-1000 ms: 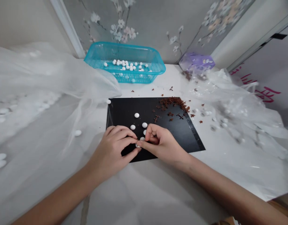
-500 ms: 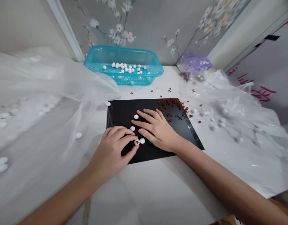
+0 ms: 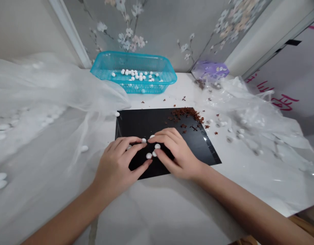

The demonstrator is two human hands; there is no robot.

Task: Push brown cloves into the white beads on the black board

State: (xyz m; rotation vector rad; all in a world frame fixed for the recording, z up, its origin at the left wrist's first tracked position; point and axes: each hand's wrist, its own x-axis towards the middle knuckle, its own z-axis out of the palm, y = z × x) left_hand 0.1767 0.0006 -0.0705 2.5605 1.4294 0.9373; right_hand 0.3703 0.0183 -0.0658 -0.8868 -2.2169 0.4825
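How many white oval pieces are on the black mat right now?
6 white oval pieces show on the black mat: one at the left hand, one between the hands, four by the right hand. More may hide under the hands.

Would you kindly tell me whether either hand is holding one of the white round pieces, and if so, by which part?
Neither appears to hold anything: the left hand and right hand curve over the black mat, fingers beside the white round pieces, none visibly pinched.
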